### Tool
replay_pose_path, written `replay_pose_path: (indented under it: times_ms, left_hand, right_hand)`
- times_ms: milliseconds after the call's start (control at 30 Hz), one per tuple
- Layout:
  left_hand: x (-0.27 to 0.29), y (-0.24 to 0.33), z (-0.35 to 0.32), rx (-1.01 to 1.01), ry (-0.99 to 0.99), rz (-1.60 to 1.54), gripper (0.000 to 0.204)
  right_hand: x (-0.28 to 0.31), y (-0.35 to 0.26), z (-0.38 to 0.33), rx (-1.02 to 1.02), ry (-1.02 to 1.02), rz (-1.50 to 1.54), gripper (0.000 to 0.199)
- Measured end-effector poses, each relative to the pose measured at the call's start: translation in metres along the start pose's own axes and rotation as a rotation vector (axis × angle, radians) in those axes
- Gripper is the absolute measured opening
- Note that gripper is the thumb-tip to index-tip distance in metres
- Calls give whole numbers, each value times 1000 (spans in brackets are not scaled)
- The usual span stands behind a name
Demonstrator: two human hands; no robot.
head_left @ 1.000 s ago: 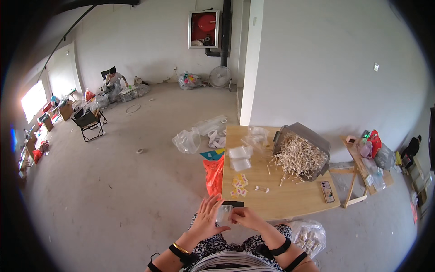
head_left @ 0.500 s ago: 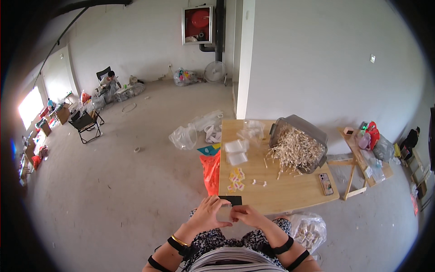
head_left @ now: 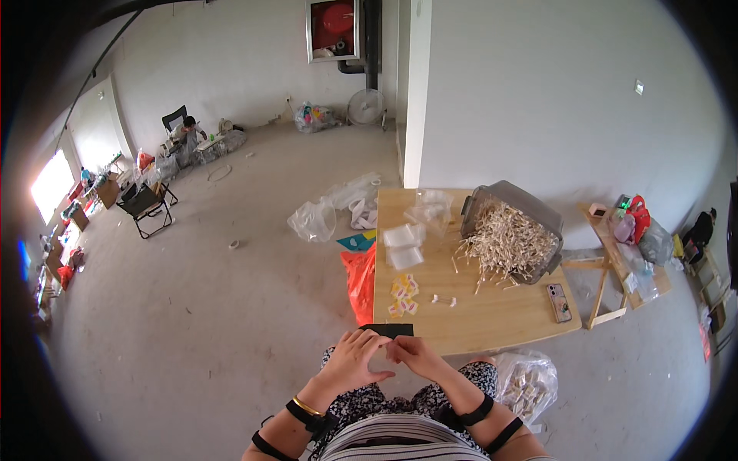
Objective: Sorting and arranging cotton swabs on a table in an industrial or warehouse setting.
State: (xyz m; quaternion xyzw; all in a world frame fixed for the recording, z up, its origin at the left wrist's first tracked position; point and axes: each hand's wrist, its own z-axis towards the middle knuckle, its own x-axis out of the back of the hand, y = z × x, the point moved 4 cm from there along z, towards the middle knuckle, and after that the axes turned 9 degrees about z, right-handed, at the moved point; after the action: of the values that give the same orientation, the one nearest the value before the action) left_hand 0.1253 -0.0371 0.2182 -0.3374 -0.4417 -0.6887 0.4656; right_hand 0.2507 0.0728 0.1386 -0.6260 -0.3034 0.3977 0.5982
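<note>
Just in front of the table's near edge, my left hand (head_left: 355,361) curves with its thumb below and its fingers above, leaving a gap between them. My right hand (head_left: 417,358) is pinched closed, its fingertips meeting the left fingertips. What they hold looks small or clear, and I cannot make it out. A black flat piece (head_left: 390,330) lies at the table edge beyond my fingers. On the wooden table (head_left: 492,330) are yellow-and-white labels (head_left: 403,294), a small bundle of cotton swabs (head_left: 443,300) and stacked clear bags (head_left: 403,246).
A grey bin (head_left: 547,211) lies tipped, loose cotton swabs (head_left: 507,244) spilling out. A phone (head_left: 560,303) rests at the right. An orange bag (head_left: 360,284) hangs at the left edge; a clear bag of packets (head_left: 526,388) stands by my right knee. Someone (head_left: 187,132) sits far left.
The view has tilted slightly, so the table and its things sit a little higher. My right fingertips have moved up slightly against my left fingertips.
</note>
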Motion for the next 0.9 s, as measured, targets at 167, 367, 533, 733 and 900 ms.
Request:
replay_pose_path:
  times_ms: [167, 367, 533, 733, 900]
  left_hand:
    - [-20, -21, -4, 88, -50, -37, 59]
    - [-67, -97, -37, 194, -119, 145, 58]
    - [-101, -143, -49, 253, -221, 259, 56]
    - [-81, -126, -21, 238, -84, 89, 57]
    - [-41, -81, 6, 145, -13, -143, 61]
  right_hand:
    - [12, 32, -2, -77, -9, -91, 17]
    - [53, 66, -19, -236, -26, -441, 16]
    - [86, 81, -38, -326, 113, -303, 16]
    - [73, 53, -32, -234, 198, -372, 14]
    - [22, -17, 2, 98, 63, -435, 20]
